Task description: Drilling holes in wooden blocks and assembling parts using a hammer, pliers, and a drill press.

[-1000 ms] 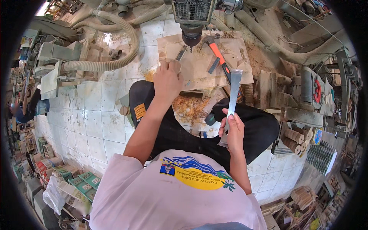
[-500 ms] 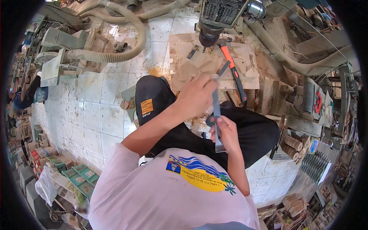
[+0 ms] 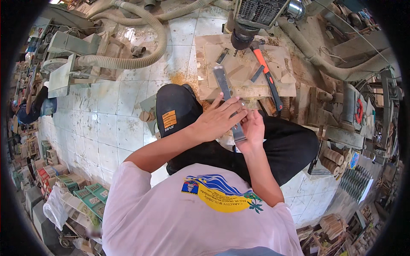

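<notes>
Well, metal strip (image 3: 223,81) between hands (image 3: 220,119)

Metal strip (image 3: 221,80) between 2 hands (image 3: 218,121)

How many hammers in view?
1: an orange-and-black hammer on the right part of the wooden board, its head beside the drill chuck, its handle end past the board's near edge. Others may be hidden in the clutter around.

A drill press (image 3: 257,13), hammer (image 3: 269,78) and ribbed hose (image 3: 162,39) mark a workshop.
</notes>
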Demonstrator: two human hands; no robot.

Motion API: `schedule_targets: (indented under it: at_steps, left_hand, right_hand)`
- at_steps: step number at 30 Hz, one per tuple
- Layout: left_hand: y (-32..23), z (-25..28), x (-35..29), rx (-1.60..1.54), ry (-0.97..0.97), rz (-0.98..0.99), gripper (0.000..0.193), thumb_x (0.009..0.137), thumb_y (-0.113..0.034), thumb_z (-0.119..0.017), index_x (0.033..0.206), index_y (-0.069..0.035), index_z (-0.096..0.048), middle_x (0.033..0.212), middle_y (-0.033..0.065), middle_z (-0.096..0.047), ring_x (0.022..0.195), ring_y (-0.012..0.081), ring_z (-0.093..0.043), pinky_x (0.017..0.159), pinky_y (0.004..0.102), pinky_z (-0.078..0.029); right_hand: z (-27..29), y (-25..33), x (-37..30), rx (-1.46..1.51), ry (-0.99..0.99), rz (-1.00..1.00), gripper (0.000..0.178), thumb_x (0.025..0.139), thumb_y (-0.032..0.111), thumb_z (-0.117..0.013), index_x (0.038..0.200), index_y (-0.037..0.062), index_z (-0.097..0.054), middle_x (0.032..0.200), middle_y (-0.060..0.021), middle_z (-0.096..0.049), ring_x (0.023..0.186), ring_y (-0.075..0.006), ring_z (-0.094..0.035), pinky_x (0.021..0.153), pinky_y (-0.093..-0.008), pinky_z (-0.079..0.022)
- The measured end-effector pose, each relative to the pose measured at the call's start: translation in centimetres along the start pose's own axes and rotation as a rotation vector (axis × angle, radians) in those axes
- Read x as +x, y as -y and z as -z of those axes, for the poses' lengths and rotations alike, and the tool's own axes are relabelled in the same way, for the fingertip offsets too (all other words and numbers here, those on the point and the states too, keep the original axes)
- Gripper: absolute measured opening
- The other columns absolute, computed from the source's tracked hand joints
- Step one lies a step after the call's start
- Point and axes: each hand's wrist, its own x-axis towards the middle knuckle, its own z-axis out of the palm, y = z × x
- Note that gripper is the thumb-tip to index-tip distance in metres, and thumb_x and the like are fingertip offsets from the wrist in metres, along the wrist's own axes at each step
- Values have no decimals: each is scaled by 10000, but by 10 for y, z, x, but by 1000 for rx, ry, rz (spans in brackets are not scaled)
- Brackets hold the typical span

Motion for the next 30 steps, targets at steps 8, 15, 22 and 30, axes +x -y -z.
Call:
schedule_targets:
  at_steps: [8, 15, 22, 30]
  left_hand:
    - [-23, -10, 4, 34, -165, 23, 423, 946, -197, -589, 1338, -38, -616, 1416, 160, -572, 1449, 385, -428, 1185, 663, -312]
    - [-10, -22, 10, 58, -213, 37, 272, 941, -226, -599, 1100, -17, -673, 1360, 172, -600, 1448, 383, -429, 1166, 670, -313]
    - [-9, -22, 8, 126, -139, 23, 282, 929, -199, -592, 1113, 2, -663, 1417, 201, -566, 1470, 409, -393, 1193, 661, -292]
    - [9, -25, 0, 62, -133, 32, 319, 923, -130, -586, 1196, 34, -599, 1464, 204, -500, 1481, 403, -380, 1229, 546, -302]
  right_hand:
    - [33, -30, -24, -528, 43, 772, 488, 1097, 416, -424, 1319, 2, -558, 1317, -107, -594, 1236, -202, -545, 1085, -370, -409]
    - [4, -21, 2, -419, 106, 1142, 569, 1068, 438, -475, 1287, -84, -529, 1301, -190, -571, 1273, -284, -536, 1147, -431, -375]
    - [38, -30, -4, -595, -30, 1247, 611, 1042, 519, -483, 1261, -46, -558, 1266, -167, -576, 1189, -257, -551, 1043, -376, -390]
    - [23, -66, 26, -364, 8, 493, 442, 1051, 385, -514, 1318, 36, -558, 1234, -89, -609, 1148, -170, -584, 1014, -377, -461]
